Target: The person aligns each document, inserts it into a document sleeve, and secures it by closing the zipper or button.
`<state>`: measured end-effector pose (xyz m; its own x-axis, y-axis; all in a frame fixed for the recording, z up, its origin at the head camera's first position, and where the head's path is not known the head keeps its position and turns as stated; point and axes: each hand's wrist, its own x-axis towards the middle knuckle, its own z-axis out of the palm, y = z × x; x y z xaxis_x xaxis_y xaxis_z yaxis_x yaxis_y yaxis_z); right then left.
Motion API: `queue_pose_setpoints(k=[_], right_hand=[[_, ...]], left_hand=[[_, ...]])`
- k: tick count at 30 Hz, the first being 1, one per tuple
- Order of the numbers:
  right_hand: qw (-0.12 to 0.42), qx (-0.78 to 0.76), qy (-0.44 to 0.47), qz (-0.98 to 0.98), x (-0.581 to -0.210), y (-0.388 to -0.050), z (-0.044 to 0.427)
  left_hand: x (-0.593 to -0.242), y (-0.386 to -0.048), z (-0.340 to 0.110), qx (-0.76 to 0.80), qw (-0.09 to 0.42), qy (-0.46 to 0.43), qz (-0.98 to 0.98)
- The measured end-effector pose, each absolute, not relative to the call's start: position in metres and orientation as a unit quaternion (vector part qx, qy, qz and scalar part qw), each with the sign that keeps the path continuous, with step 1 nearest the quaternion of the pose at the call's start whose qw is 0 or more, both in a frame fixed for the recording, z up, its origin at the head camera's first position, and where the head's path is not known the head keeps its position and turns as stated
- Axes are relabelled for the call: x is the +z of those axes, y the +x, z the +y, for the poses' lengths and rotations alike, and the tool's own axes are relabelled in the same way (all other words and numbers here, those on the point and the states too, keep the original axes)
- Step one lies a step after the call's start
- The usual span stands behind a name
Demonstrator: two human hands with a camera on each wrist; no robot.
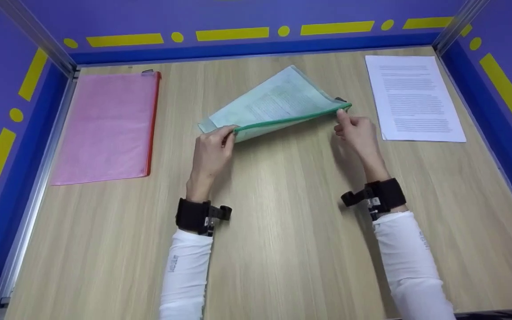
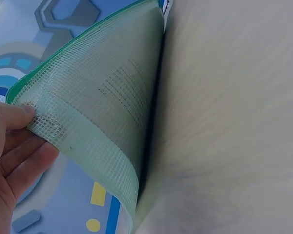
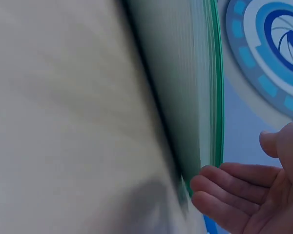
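Observation:
A pale green mesh zipper document pouch is lifted along its near side, where a darker green zipper edge runs. Printed paper shows through its mesh. My left hand pinches the pouch's near left corner between thumb and fingers, as the left wrist view also shows. At the right end of the zipper is my right hand. In the right wrist view its fingers are loosely bent by the pouch's edge, and the thumb stands apart from them. Whether those fingertips touch the edge is hard to tell.
A pink zipper pouch with a red edge lies flat at the left of the wooden table. White printed paper lies at the right. Blue-purple panels with yellow marks border the back and both sides.

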<state>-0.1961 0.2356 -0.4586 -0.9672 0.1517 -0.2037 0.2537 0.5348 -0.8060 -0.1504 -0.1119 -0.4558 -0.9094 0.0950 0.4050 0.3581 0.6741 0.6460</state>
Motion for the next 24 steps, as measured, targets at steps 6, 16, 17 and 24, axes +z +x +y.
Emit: queue_pose_setpoints(k=[6,16,17,24], right_hand=[[0.129,-0.558,0.142,0.807,-0.465,-0.184,0.205],[0.207,-0.833,0.175,0.482,-0.479,-0.182,0.186],[0.209,-0.852,0.174,0.447,-0.480,-0.182,0.185],[0.196,-0.916,0.193,0.293,-0.480,-0.190,0.172]], left_hand=[[-0.457,-0.150,-0.104,-0.380,0.164,-0.135,-0.900],[-0.458,-0.148,-0.094,-0.361,0.161,-0.175,-0.902],[-0.458,-0.148,-0.093,-0.360,0.161,-0.180,-0.901],[-0.460,-0.145,-0.082,-0.357,0.165,-0.228,-0.891]])
